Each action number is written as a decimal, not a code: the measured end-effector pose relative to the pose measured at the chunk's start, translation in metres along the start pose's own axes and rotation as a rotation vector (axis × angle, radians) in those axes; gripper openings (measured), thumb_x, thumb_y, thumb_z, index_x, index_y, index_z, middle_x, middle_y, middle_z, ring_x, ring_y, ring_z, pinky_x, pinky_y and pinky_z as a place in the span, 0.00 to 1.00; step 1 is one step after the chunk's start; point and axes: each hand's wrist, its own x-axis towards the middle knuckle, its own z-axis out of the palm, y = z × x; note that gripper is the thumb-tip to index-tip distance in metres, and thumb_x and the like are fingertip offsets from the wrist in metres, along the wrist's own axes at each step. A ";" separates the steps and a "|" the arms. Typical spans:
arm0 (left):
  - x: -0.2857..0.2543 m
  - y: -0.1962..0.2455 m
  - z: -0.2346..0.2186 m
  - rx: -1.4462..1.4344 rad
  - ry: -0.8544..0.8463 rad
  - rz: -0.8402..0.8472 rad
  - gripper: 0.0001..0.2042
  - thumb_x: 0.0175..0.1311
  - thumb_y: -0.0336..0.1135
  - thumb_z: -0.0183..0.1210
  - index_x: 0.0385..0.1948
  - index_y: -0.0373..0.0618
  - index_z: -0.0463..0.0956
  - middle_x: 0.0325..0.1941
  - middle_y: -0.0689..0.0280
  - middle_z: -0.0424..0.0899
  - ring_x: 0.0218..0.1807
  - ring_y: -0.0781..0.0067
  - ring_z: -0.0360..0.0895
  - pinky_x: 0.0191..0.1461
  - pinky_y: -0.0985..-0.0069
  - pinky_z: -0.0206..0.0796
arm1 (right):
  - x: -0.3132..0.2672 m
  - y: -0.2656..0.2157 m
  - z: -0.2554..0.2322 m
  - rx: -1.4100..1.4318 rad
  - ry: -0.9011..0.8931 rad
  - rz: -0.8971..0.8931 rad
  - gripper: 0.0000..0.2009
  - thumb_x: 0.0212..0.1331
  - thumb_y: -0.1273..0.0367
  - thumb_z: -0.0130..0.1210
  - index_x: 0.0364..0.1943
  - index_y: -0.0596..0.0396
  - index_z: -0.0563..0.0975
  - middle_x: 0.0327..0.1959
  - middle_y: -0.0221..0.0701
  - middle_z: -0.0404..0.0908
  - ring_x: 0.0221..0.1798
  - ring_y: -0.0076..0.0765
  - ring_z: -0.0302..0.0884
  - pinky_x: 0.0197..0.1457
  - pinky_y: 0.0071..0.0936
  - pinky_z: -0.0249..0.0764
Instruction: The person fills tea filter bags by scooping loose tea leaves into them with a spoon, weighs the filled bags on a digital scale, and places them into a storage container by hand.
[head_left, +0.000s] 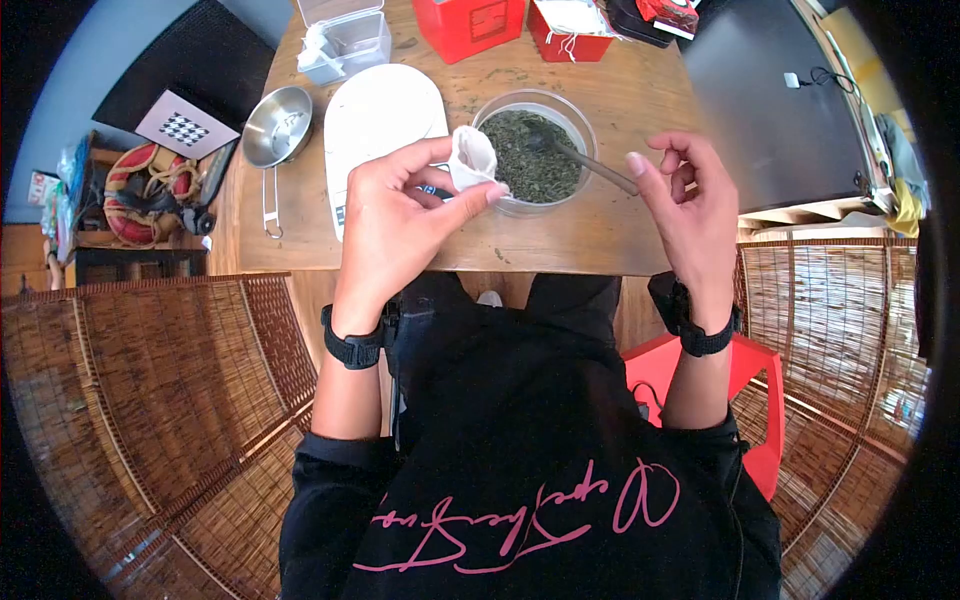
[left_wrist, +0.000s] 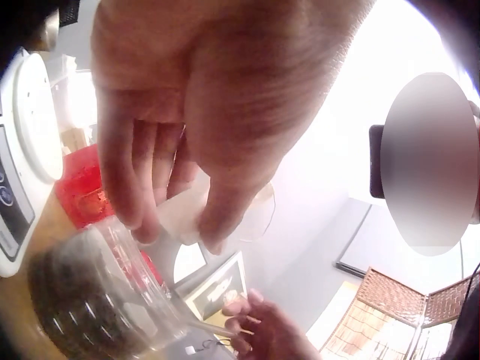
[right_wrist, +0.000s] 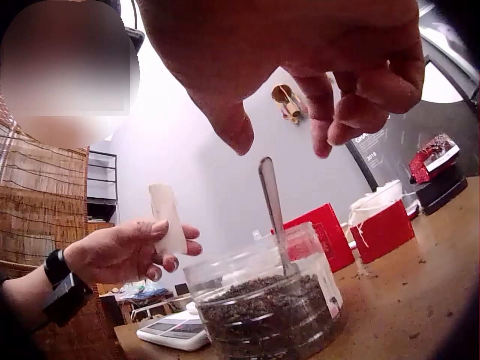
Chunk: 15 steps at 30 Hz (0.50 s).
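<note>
My left hand (head_left: 390,210) pinches a small white pouch (head_left: 474,158) between thumb and fingers, its open mouth facing up. The pouch is held at the left side of a clear round jar (right_wrist: 225,270) filled with dried, dark green leaves (head_left: 525,160). A spoon (right_wrist: 270,199) stands tilted in the leaves, its handle leaning out over the rim. My right hand (head_left: 700,195) hovers by the end of that handle. In the right wrist view a gap shows between its thumb and loosely bent fingers, with the spoon below them, apart from the hand.
Left of the jar lies a white kitchen scale (head_left: 380,105), with a metal long-handled pan (head_left: 278,130) beyond it. A clear plastic box (head_left: 358,50), a red box (head_left: 470,25) and a smaller red box (head_left: 575,46) holding white pouches line the back. Leaf crumbs dot the wooden table (head_left: 620,230).
</note>
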 end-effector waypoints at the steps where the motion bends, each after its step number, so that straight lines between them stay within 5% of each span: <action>1: 0.003 0.002 0.002 -0.015 0.021 0.016 0.16 0.58 0.23 0.73 0.49 0.38 0.85 0.40 0.68 0.91 0.41 0.85 0.85 0.41 0.84 0.78 | -0.001 0.001 0.000 -0.081 -0.017 -0.011 0.17 0.56 0.61 0.75 0.44 0.55 0.83 0.25 0.22 0.71 0.24 0.20 0.63 0.28 0.21 0.64; 8: 0.020 -0.001 0.009 0.113 0.070 0.069 0.18 0.57 0.29 0.76 0.50 0.36 0.85 0.35 0.67 0.90 0.33 0.88 0.82 0.35 0.85 0.74 | -0.008 0.010 0.014 0.263 -0.312 0.254 0.15 0.59 0.65 0.73 0.47 0.57 0.83 0.27 0.20 0.75 0.26 0.16 0.65 0.31 0.19 0.66; 10: 0.023 -0.006 0.010 0.120 0.079 0.082 0.22 0.55 0.33 0.78 0.51 0.34 0.85 0.33 0.63 0.91 0.30 0.85 0.83 0.33 0.84 0.74 | -0.007 0.014 0.024 0.475 -0.262 0.175 0.12 0.63 0.70 0.69 0.48 0.57 0.85 0.28 0.19 0.76 0.26 0.16 0.65 0.31 0.18 0.65; 13: 0.024 -0.010 0.011 0.102 0.081 0.078 0.22 0.55 0.33 0.78 0.51 0.34 0.85 0.31 0.64 0.90 0.29 0.86 0.82 0.32 0.84 0.74 | 0.005 0.009 0.028 0.408 -0.254 0.018 0.09 0.66 0.70 0.66 0.47 0.58 0.86 0.30 0.22 0.80 0.27 0.16 0.68 0.33 0.17 0.67; 15: 0.023 -0.004 0.009 0.132 0.045 0.000 0.19 0.58 0.26 0.74 0.52 0.39 0.85 0.38 0.73 0.89 0.36 0.92 0.79 0.37 0.88 0.73 | 0.014 0.001 0.026 0.356 -0.271 -0.028 0.09 0.67 0.69 0.65 0.46 0.58 0.86 0.30 0.23 0.82 0.28 0.16 0.70 0.33 0.18 0.67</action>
